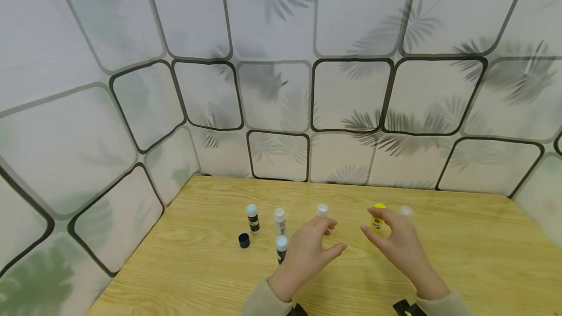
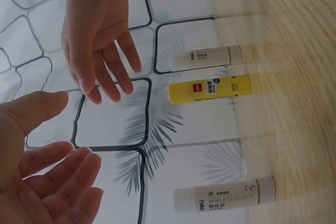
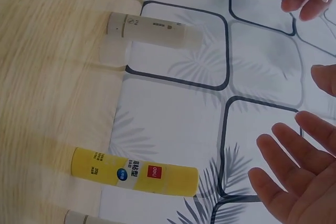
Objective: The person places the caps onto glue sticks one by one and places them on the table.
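Both hands hover empty over the wooden table, palms toward each other with fingers loosely bent. My left hand (image 1: 304,246) is in front of a white glue stick (image 2: 227,195), which stands upright with a clear cap (image 3: 113,51) beside it. My right hand (image 1: 400,240) partly hides a yellow glue stick (image 1: 376,223) that stands upright behind its thumb and fingers. Beyond the yellow one is another white glue stick (image 2: 207,56), mostly covered by the right hand in the head view. In both wrist views the fingers stay apart from the sticks.
To the left stand a glue stick with a dark label (image 1: 253,220), a white one (image 1: 280,223) and a second dark-labelled one (image 1: 281,247), partly behind the left hand. A dark cap (image 1: 244,240) lies near them. Patterned curtains (image 1: 281,96) border the table (image 1: 197,267).
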Demonstrator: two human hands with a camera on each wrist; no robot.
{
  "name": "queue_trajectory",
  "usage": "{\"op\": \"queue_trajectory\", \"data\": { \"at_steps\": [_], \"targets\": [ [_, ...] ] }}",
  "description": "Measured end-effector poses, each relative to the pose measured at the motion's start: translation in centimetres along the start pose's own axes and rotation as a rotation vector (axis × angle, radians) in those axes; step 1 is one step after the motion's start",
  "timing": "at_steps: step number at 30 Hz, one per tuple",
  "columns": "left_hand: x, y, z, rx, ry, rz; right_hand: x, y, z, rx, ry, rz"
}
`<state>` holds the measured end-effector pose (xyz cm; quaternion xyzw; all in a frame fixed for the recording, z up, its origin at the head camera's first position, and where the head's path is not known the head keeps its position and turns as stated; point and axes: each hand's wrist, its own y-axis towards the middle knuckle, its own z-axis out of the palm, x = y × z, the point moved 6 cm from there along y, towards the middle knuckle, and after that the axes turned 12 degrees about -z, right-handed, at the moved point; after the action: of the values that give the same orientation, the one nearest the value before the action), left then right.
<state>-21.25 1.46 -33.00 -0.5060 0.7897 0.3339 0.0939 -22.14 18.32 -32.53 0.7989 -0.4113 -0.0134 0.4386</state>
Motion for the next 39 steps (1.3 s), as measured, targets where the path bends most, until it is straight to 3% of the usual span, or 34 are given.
{"op": "queue_trajectory", "data": {
  "at_steps": [12, 29, 35, 39],
  "targets": [
    [0.0, 0.1, -0.4, -0.035, 0.003, 0.023, 0.1, -0.6, 0.8, 0.088, -0.019, 0.025],
    [0.2, 0.2, 0.3, 0.024, 0.078, 0.012, 0.1, -0.9, 2.0, 0.121, -0.044, 0.008],
    [0.5, 0.4, 0.7, 0.058, 0.075, -0.029, -0.3, -1.2, 2.5, 0.148, -0.023, 0.032],
    [0.9, 0.5, 0.7, 0.044, 0.053, -0.074, -0.6, -1.2, 2.8, 0.170, -0.011, 0.056]
  ]
}}
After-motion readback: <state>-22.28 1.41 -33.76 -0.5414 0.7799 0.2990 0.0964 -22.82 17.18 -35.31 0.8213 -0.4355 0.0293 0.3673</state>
